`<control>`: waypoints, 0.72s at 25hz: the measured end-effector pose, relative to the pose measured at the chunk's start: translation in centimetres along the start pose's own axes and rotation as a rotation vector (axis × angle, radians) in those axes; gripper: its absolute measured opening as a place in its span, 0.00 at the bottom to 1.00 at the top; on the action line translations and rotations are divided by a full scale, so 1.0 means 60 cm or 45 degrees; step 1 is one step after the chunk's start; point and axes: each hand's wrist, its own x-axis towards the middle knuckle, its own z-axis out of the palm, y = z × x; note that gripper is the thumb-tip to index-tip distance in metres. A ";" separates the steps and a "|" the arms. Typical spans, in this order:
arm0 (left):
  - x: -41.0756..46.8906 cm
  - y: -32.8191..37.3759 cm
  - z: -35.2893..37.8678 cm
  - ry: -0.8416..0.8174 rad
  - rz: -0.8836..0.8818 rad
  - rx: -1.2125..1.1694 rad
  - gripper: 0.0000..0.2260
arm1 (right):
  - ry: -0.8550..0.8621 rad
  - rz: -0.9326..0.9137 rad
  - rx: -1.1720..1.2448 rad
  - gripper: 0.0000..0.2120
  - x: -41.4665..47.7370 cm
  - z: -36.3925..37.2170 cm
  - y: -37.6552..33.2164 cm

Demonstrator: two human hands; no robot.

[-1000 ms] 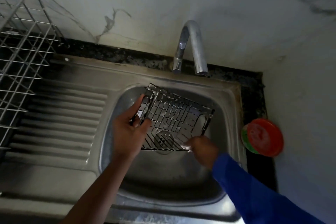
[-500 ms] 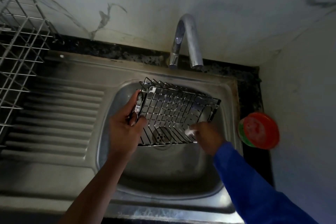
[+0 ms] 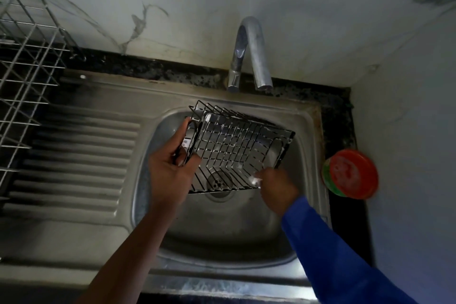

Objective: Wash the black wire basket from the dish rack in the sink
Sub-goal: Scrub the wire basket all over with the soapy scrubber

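Black wire basket point(image 3: 234, 148) is held tilted above the bowl of the sink point(image 3: 222, 232), over the drain point(image 3: 218, 182) and clear of the steel. The left hand point(image 3: 170, 173) grips its left end, thumb and fingers curled round the frame. The right hand point(image 3: 276, 187), in a blue sleeve point(image 3: 333, 254), is bunched at the basket's near right corner, where something white shows at the fingertips. Whether that is foam, a small scrubber or the wire itself being pinched cannot be told. White flecks on the wires suggest soaping is under way, with rinsing probably to come.

The tap point(image 3: 249, 52) behind the sink shows no visible stream. The main risk appears to be a slip: one hand carries the weight on wet, soapy wire, and a hard scrub at the opposite corner could twist the basket out of that grip and drop it into the bowl. Thin wires could also snag fingertips.

A wire dish rack point(image 3: 22, 81) stands over the ribbed drainboard point(image 3: 81, 160) left of the sink. A round red-and-green tub point(image 3: 350, 174) sits on the dark desk point(image 3: 341, 116) strip right of the sink. Nothing stands between basket and tap.
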 end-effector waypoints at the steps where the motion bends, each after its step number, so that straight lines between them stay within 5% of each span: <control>1: 0.001 0.000 0.001 -0.017 -0.011 -0.024 0.30 | 0.048 -0.009 0.066 0.19 -0.010 0.008 -0.011; 8: -0.011 -0.007 0.016 -0.055 0.047 -0.006 0.30 | -0.094 -0.052 0.131 0.17 0.022 -0.007 -0.031; 13: -0.002 -0.019 0.007 0.029 -0.033 -0.046 0.30 | 0.148 -0.006 0.129 0.17 -0.023 -0.002 -0.028; 18: -0.015 -0.024 0.031 -0.052 0.031 -0.085 0.31 | 0.101 -0.015 0.187 0.17 0.021 0.011 -0.067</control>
